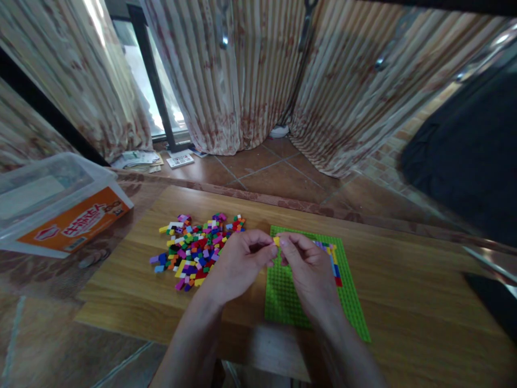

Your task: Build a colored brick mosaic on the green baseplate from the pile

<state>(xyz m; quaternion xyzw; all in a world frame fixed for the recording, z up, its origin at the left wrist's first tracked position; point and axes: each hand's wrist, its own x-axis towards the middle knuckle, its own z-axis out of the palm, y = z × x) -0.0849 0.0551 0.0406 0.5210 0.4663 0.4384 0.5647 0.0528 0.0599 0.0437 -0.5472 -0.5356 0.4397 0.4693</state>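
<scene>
Between the fingertips of both hands is a small yellow toy brick (277,241), held above the far left part of a green baseplate (285,293). My left hand (246,261) pinches it from the left, and my right hand (305,264) grips it from the right with thumb and fingers. Colored bricks (336,267) in yellow, blue and red are fixed on the right side of the baseplate, partly hidden behind my right hand. A loose pile of many-colored bricks (197,250) lies on the table left of my left hand.
The wooden table (404,280) carries the baseplate and pile. A clear plastic bin (60,205) with an orange label stands beyond its left end. Papers (139,160) lie on the tiled floor by the curtains (258,81). A dark flat object (490,302) is at the right edge.
</scene>
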